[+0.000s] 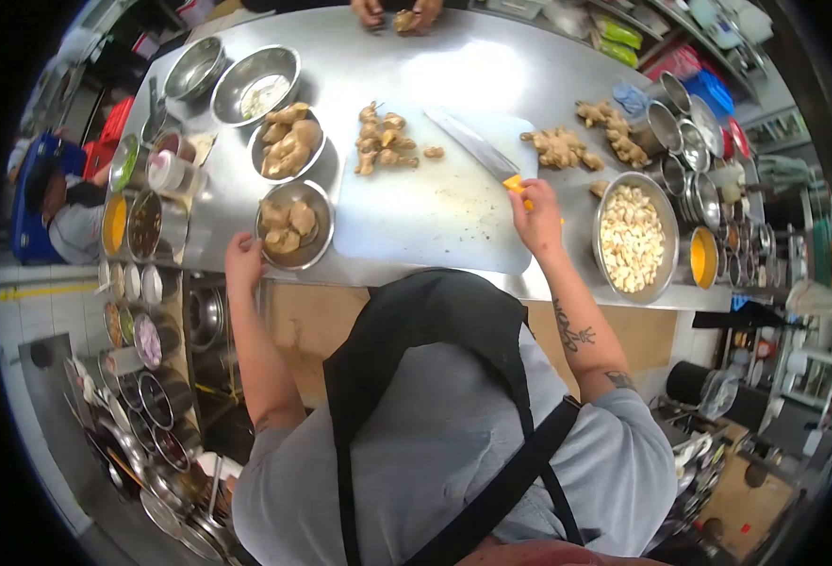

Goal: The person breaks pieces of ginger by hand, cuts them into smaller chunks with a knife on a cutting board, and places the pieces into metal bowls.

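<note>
My right hand [536, 222] is closed round the yellow handle of a kitchen knife [477, 144]. Its blade lies over a white cutting board [416, 226], pointing away to the left. Beside a metal bowl [326, 247] at the table's front edge, my left hand [243, 259] has curled fingers at the rim. Peeled-looking ginger chunks [288, 226] fill that bowl. Unpeeled ginger root [370, 141] lies on the board's far left, with a small ginger piece [434, 152] near it. More ginger root [559, 149] rests just right of the board.
A big metal bowl of chopped pale pieces [633, 241] stands at right. Another ginger bowl [287, 146] and a bowl with scraps [257, 87] stand at left. Across the table, another person's hands [397, 17] hold ginger. Ingredient containers [144, 226] line the left side.
</note>
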Available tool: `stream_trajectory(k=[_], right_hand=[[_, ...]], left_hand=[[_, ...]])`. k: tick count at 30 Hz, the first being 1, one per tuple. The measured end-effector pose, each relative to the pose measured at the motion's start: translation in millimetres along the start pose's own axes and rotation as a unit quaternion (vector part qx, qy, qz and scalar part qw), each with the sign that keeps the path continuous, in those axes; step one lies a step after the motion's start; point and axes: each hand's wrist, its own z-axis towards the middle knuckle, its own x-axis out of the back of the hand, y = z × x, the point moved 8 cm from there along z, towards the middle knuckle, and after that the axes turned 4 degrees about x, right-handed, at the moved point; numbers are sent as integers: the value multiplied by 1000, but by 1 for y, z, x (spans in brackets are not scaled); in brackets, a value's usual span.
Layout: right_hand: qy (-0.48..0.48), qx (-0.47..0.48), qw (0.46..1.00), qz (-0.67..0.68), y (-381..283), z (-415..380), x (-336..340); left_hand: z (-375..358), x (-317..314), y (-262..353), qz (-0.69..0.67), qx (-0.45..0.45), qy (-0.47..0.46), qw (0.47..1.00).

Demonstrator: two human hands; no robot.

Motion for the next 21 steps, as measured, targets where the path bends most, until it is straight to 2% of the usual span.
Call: stream_trajectory(k=[1,2,4,5,7,9,11,13,14,15,17,21], right_hand=[[32,-15,998,-54,4,-4,11],[64,-32,992,-108,8,-9,22],[-34,-112,986,-122,34,-14,6],[-84,-152,977,-124,43,-21,-2],[-95,-155,978,-104,39,-26,-7],[-112,-154,978,-84,32,-26,-10],[-139,-155,976,-65,18,-40,-12],[-157,-143,976,-52,7,-58,-16],[-162,-135,977,-39,-1,-65,-15],[-169,-127,977,-26,-6,-71,-14],[-155,-108,982,-13,-13,-74,-12],[-152,-94,984,12,-16,-83,-7]], left_hand=[[0,8,22,105,-103,73,986],[4,11,31,108,-125,100,981],[-12,34,105,112,-171,151,967],[-16,30,138,55,-139,76,986],[-33,2,205,-54,-66,-76,993],[-52,-50,265,-135,-203,-132,961],[-80,-117,319,-231,-222,-286,903],[-127,-167,380,-254,-157,-453,840],[-147,-194,402,-279,-85,-521,802],[-168,-219,423,-301,-9,-582,756],[-190,-285,448,-298,68,-654,692],[-195,-355,484,-272,115,-597,746]])
